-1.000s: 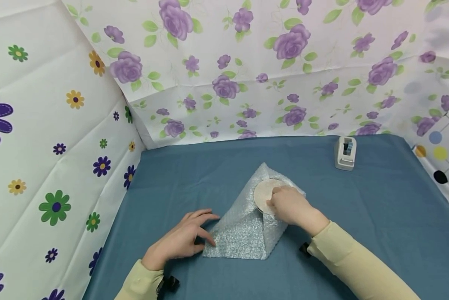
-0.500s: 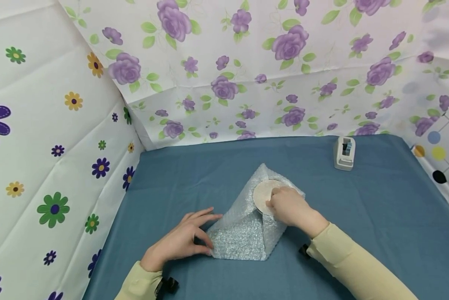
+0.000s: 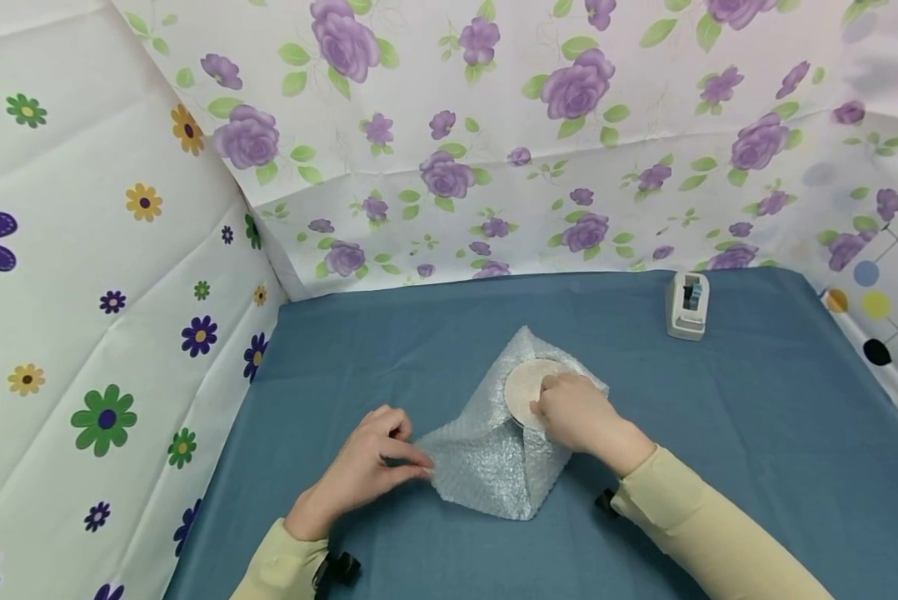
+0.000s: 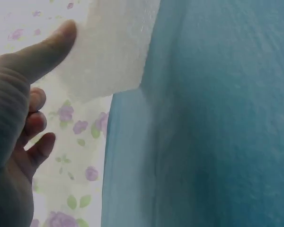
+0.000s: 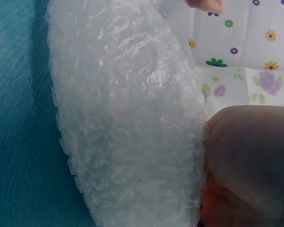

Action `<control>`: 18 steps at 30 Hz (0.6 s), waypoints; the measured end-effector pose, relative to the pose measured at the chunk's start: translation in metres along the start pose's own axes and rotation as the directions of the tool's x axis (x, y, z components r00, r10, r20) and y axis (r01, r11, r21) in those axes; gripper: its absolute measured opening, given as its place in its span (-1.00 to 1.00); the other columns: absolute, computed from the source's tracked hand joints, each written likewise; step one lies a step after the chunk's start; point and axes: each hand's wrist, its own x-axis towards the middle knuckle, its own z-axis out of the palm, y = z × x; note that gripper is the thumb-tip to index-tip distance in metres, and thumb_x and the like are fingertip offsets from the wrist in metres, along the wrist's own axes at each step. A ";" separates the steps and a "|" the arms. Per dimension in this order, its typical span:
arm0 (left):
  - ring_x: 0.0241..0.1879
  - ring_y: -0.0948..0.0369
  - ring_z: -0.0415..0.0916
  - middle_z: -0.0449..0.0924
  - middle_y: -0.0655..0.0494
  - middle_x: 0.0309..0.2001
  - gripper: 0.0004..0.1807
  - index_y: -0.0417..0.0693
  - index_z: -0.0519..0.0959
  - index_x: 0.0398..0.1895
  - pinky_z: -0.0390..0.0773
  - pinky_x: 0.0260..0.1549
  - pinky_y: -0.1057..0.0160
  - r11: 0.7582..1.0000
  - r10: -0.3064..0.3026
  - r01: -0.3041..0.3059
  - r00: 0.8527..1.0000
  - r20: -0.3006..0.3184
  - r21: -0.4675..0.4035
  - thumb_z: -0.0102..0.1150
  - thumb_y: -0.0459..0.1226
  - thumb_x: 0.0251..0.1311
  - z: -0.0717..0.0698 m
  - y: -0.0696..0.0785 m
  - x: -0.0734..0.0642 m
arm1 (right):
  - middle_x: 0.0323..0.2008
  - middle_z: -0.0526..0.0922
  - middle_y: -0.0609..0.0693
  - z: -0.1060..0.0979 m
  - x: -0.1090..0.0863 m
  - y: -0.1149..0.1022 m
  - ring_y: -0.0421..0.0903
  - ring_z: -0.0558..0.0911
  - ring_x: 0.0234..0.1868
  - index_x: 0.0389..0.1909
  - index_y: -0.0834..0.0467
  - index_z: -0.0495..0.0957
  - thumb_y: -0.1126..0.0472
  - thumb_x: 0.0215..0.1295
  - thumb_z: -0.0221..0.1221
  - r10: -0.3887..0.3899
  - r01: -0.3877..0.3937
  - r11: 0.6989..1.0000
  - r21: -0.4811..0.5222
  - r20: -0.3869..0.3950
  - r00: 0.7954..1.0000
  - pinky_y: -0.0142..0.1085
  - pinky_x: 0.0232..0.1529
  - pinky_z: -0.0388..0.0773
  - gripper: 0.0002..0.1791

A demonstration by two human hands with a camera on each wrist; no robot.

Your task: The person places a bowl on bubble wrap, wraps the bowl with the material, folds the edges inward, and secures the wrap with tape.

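A sheet of bubble wrap [image 3: 486, 467] lies partly folded around a pale, round, flat-looking piece [image 3: 527, 387] with a thin dark edge at its lower side. My left hand [image 3: 370, 458] pinches the wrap's near left corner between thumb and finger, lifting it. In the left wrist view that corner of bubble wrap [image 4: 116, 52] hangs beyond my thumb. My right hand [image 3: 580, 417], fingers curled, holds wrap down against the right part of the round piece and hides that part. Close up in the right wrist view, the bubble wrap [image 5: 128, 118] bulges beside my palm [image 5: 251, 161].
A white tape dispenser [image 3: 687, 307] stands toward the back right of the blue cloth-covered table [image 3: 389, 350]. Floral sheets [image 3: 449, 225] hang behind the table and along its left side. Dark straps sit at both wrists, beside pale yellow sleeves [image 3: 711, 517].
My left hand has gone from resting at the wrap's lower left corner to pinching it, then raised and folded it inward and away from me. The right hand stays in place.
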 end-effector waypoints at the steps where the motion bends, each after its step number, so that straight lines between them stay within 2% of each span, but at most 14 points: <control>1: -0.37 0.38 0.13 0.29 0.33 -0.41 -0.81 0.24 0.90 -0.26 0.16 -0.29 0.29 1.000 0.017 -0.017 0.999 -0.030 0.002 0.68 -0.22 0.06 0.000 0.000 0.002 | -0.43 0.58 0.02 0.000 0.000 0.000 0.06 0.62 -0.38 -0.54 0.20 0.70 0.22 0.53 0.29 -0.001 0.001 1.000 -0.003 0.001 1.000 0.00 -0.18 0.65 -0.65; 5: -0.49 0.49 0.24 0.48 0.42 -0.52 -0.78 0.14 0.90 -0.20 0.28 -0.43 0.50 0.998 0.029 -0.035 0.994 -0.107 -0.057 0.64 -0.33 0.10 0.002 0.005 0.008 | -0.41 0.59 0.03 0.000 0.000 0.000 0.07 0.64 -0.36 -0.52 0.21 0.71 0.22 0.54 0.28 -0.002 0.002 1.000 -0.002 0.016 1.000 -0.01 -0.16 0.65 -0.65; 8: -0.51 0.52 0.44 0.69 0.34 -0.46 -0.80 0.06 0.88 -0.16 0.43 -0.49 0.56 0.993 0.003 -0.019 0.991 -0.133 -0.119 0.57 -0.39 0.19 0.006 0.009 0.016 | -0.39 0.61 0.04 -0.001 0.001 0.002 0.07 0.65 -0.34 -0.49 0.23 0.73 0.22 0.55 0.26 -0.014 0.014 1.000 0.010 0.039 0.999 -0.01 -0.15 0.66 -0.66; 12: -0.40 0.46 0.67 0.82 0.17 -0.30 -0.85 -0.03 0.87 -0.13 0.61 -0.43 0.49 0.989 -0.017 -0.005 0.988 -0.150 -0.146 0.51 -0.40 0.28 0.012 0.013 0.030 | -0.34 0.64 0.06 -0.006 0.002 0.007 0.07 0.68 -0.32 -0.38 0.22 0.79 0.21 0.59 0.23 -0.029 0.024 0.999 0.049 0.104 0.994 -0.06 -0.18 0.68 -0.69; 15: -0.31 0.40 0.74 0.84 0.12 -0.23 -0.86 -0.07 0.85 -0.11 0.70 -0.37 0.37 0.990 -0.033 0.010 0.985 -0.167 -0.139 0.48 -0.39 0.31 0.017 0.015 0.039 | -0.28 0.66 0.06 -0.009 0.003 0.010 0.05 0.69 -0.29 -0.33 0.21 0.81 0.20 0.61 0.21 -0.039 0.028 0.997 0.076 0.150 0.988 -0.09 -0.19 0.68 -0.69; 18: -0.27 0.35 0.76 0.84 0.12 -0.20 -0.86 -0.12 0.84 -0.10 0.74 -0.36 0.25 0.991 -0.042 0.016 0.979 -0.197 -0.132 0.46 -0.42 0.32 0.022 0.017 0.046 | -0.25 0.67 0.07 -0.011 0.004 0.011 0.04 0.70 -0.27 -0.34 0.21 0.81 0.19 0.63 0.19 -0.061 0.048 0.995 0.086 0.163 0.985 -0.09 -0.16 0.68 -0.66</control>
